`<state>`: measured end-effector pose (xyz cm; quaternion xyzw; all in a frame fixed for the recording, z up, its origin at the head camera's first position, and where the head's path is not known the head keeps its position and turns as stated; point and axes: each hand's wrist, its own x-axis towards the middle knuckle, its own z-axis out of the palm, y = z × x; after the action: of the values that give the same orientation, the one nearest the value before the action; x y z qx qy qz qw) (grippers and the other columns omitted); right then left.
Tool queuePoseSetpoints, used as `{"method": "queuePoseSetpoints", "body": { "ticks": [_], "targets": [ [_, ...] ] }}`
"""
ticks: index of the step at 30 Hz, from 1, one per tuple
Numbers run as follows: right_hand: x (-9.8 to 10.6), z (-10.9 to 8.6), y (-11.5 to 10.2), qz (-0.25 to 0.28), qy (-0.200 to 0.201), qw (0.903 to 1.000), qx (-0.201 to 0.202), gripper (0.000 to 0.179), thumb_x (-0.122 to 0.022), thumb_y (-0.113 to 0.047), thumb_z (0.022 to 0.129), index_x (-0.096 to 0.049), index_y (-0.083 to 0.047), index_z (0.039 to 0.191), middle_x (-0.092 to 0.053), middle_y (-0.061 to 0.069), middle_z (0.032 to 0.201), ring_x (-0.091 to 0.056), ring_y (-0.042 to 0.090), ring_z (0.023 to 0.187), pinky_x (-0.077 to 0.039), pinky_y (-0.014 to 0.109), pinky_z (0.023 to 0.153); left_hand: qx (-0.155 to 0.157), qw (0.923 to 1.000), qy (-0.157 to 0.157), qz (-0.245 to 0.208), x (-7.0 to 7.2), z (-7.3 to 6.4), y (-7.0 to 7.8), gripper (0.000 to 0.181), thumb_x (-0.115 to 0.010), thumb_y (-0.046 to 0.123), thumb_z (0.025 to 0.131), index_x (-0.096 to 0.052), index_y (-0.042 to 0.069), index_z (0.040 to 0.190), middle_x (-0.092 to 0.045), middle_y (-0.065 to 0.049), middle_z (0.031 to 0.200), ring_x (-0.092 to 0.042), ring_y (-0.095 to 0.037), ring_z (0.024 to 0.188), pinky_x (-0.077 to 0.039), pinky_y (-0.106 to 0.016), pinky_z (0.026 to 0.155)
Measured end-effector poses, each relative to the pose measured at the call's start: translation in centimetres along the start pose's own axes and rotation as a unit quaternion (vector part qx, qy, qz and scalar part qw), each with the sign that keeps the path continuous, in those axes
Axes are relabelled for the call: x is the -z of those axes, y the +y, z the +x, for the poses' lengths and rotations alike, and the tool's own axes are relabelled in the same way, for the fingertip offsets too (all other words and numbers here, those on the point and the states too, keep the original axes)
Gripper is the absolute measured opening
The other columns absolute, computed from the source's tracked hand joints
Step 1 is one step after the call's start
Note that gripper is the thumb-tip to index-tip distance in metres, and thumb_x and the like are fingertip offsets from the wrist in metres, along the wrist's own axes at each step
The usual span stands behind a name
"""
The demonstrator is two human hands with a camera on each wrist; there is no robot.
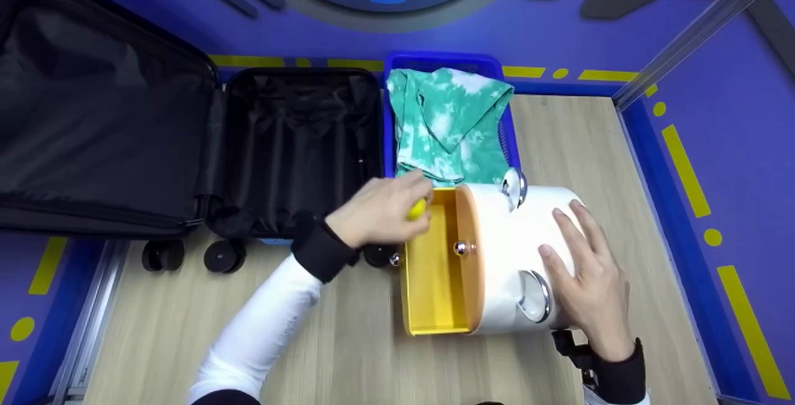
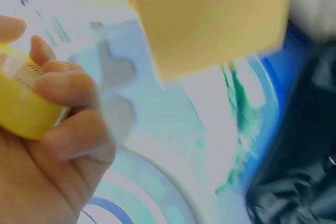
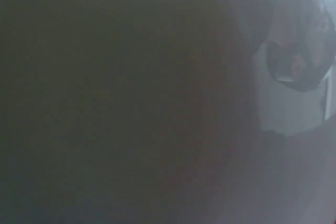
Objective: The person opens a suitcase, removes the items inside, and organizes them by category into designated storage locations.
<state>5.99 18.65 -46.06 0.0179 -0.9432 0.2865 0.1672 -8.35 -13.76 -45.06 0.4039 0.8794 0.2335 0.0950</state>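
Note:
My left hand (image 1: 386,211) holds a small yellow rounded thing (image 1: 417,209) over the pulled-out yellow drawer (image 1: 435,281). In the left wrist view, fingers curl round this yellow thing (image 2: 26,100), which bears a pale printed label; its exact kind is unclear. The drawer belongs to a white drawer box (image 1: 534,225) with an orange front (image 1: 470,281), round shiny knobs and two chrome-rimmed parts on its upper side. With fingers spread, my right hand (image 1: 590,274) rests on the white box's right part. The right wrist view is dark and mostly blocked.
An open black suitcase (image 1: 298,144) stands at the back left, its lid (image 1: 93,113) leaning far left. Behind the drawer box, a blue basket (image 1: 389,131) holds a folded green-and-white tie-dyed cloth (image 1: 459,125). Blue-purple walls (image 1: 745,163) bound the wooden table (image 1: 348,355).

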Motion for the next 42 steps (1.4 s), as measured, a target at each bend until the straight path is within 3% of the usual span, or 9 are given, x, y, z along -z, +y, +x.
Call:
{"method": "queuePoseSetpoints", "body": {
  "ticks": [7, 14, 18, 23, 28, 37, 42],
  "targets": [
    [0.0, 0.1, 0.0, 0.000, -0.002, 1.0000, 0.001, 0.061, -0.073, -0.021, 0.092, -0.058, -0.023, 0.151, -0.043, 0.003, 0.163, -0.057, 0.044, 0.132, -0.050, 0.059, 0.066, -0.045, 0.9963, -0.061, 0.040, -2.6, -0.7, 3.2, 0.031, -0.073, 0.024, 0.085, -0.053, 0.012, 0.104, -0.041, -0.003, 0.100, -0.048, -0.015, 0.075, -0.039, -0.026, 0.051],
    [0.1, 0.0, -0.1, 0.009, -0.004, 0.9999, -0.003, 0.061, -0.073, -0.020, 0.092, -0.058, -0.023, 0.151, -0.043, 0.003, 0.163, -0.054, 0.043, 0.134, -0.050, 0.062, 0.071, -0.076, 0.9887, -0.075, 0.105, -4.9, -0.7, 4.3, 0.032, -0.072, 0.009, 0.085, -0.065, 0.008, 0.116, -0.046, -0.006, 0.104, -0.048, -0.022, 0.090, -0.047, -0.034, 0.079],
    [0.1, 0.0, -0.1, 0.011, -0.004, 0.9999, -0.004, 0.060, -0.073, -0.020, 0.092, -0.058, -0.023, 0.150, -0.043, 0.003, 0.163, -0.054, 0.043, 0.135, -0.050, 0.062, 0.072, -0.062, 0.9840, -0.104, 0.131, -5.7, -0.7, 4.7, 0.033, -0.070, 0.012, 0.090, -0.067, 0.005, 0.122, -0.051, -0.011, 0.117, -0.049, -0.025, 0.099, -0.050, -0.034, 0.086],
    [0.1, 0.0, -0.1, 0.011, -0.001, 0.9999, -0.002, 0.061, -0.073, -0.020, 0.092, -0.058, -0.023, 0.150, -0.043, 0.003, 0.163, -0.053, 0.043, 0.136, -0.050, 0.062, 0.071, -0.021, 0.9783, -0.144, 0.147, -6.0, -0.3, 5.1, 0.035, -0.075, 0.016, 0.089, -0.071, 0.010, 0.123, -0.049, -0.015, 0.131, -0.049, -0.027, 0.107, -0.055, -0.032, 0.074],
    [0.1, 0.0, 0.0, 0.012, 0.003, 0.9999, 0.004, 0.061, -0.074, -0.018, 0.091, -0.059, -0.022, 0.150, -0.044, 0.004, 0.163, -0.053, 0.042, 0.136, -0.050, 0.062, 0.070, 0.000, 0.9643, -0.184, 0.191, -5.9, 0.4, 5.5, 0.031, -0.077, 0.018, 0.087, -0.074, 0.015, 0.118, -0.053, -0.011, 0.130, -0.055, -0.026, 0.108, -0.058, -0.033, 0.069],
    [-0.1, 0.0, 0.1, 0.017, 0.008, 0.9998, 0.005, 0.062, -0.076, -0.018, 0.089, -0.060, -0.021, 0.149, -0.045, 0.005, 0.161, -0.053, 0.042, 0.137, -0.049, 0.062, 0.074, 0.017, 0.9533, -0.198, 0.227, -7.1, 1.0, 5.9, 0.038, -0.072, 0.018, 0.093, -0.066, 0.012, 0.131, -0.060, -0.006, 0.124, -0.061, -0.021, 0.106, -0.059, -0.033, 0.069],
    [-0.1, 0.1, 0.1, 0.019, 0.007, 0.9998, 0.006, 0.062, -0.076, -0.018, 0.089, -0.060, -0.021, 0.149, -0.046, 0.005, 0.161, -0.052, 0.042, 0.137, -0.049, 0.063, 0.075, 0.013, 0.9466, -0.191, 0.260, -7.6, 0.9, 6.0, 0.025, -0.069, 0.019, 0.096, -0.074, 0.015, 0.120, -0.060, -0.006, 0.122, -0.060, -0.019, 0.103, -0.059, -0.032, 0.065]
  ]
}}
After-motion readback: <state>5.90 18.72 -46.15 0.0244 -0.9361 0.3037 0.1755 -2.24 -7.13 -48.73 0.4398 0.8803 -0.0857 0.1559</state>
